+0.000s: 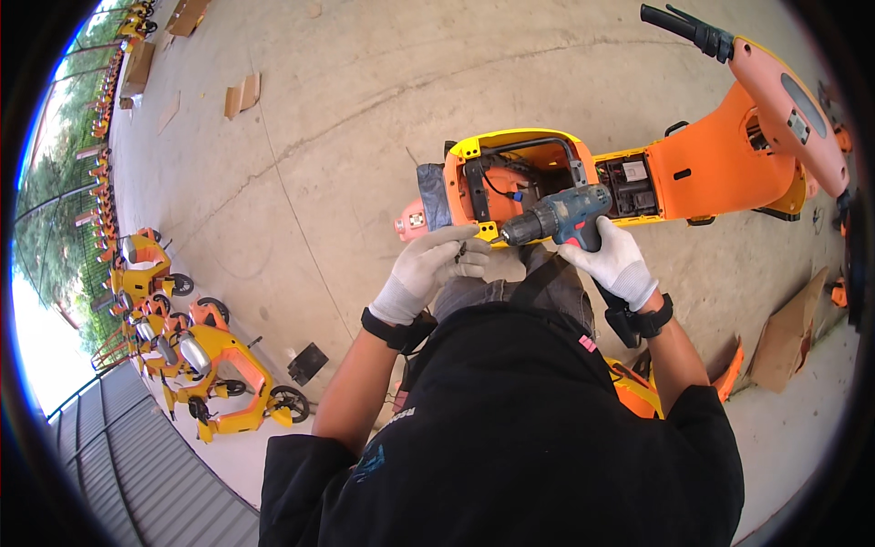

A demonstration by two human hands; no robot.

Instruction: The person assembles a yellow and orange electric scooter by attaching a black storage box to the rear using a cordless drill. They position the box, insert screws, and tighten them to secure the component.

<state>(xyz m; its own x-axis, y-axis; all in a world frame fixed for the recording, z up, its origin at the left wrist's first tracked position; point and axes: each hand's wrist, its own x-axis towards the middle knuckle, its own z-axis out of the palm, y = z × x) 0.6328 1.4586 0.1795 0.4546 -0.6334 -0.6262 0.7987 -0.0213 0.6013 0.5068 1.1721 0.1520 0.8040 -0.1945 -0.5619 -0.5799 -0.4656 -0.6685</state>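
Bright daylight falls on a pale concrete floor (365, 109) marked by thin cracks. Flattened cardboard pieces (241, 94) lie scattered about. Rows of parked yellow scooters (219, 374) line the left edge beside a railing (55, 273) and trees (46, 164).

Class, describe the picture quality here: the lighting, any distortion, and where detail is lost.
Head view: daylight, with the sky strip at the far left washed out; fisheye bends the concrete floor seams and darkens the rim; the blue drill in the right hand and the left hand stay sharp, while the yellow scooters near the edge look small and squeezed.
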